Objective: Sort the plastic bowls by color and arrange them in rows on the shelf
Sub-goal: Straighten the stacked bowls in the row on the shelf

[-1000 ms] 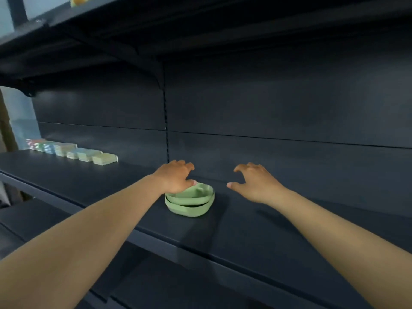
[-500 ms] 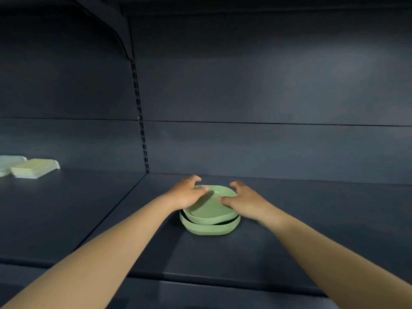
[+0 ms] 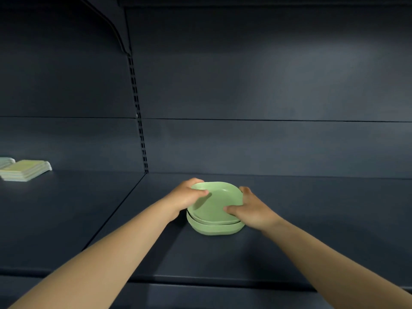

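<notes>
While both forearms are reaching in from the near edge, the top green bowl [image 3: 214, 202] is being gripped from either side: the left hand [image 3: 186, 197] is curled over its left rim with the thumb inside, and the right hand [image 3: 250, 210] is clamped on its right rim, thumb on the inner surface. It is sitting nested on a second green bowl [image 3: 214, 228] on the dark shelf [image 3: 312, 219]. Farther left, stacked pale trays [image 3: 24, 170] are lying by the back panel.

green bowls [image 3: 214, 210] — 2 | hands [image 3: 186, 197] — 2 | pale tray stacks [image 3: 25, 170] — 2 | shelf [image 3: 312, 219] — 1
</notes>
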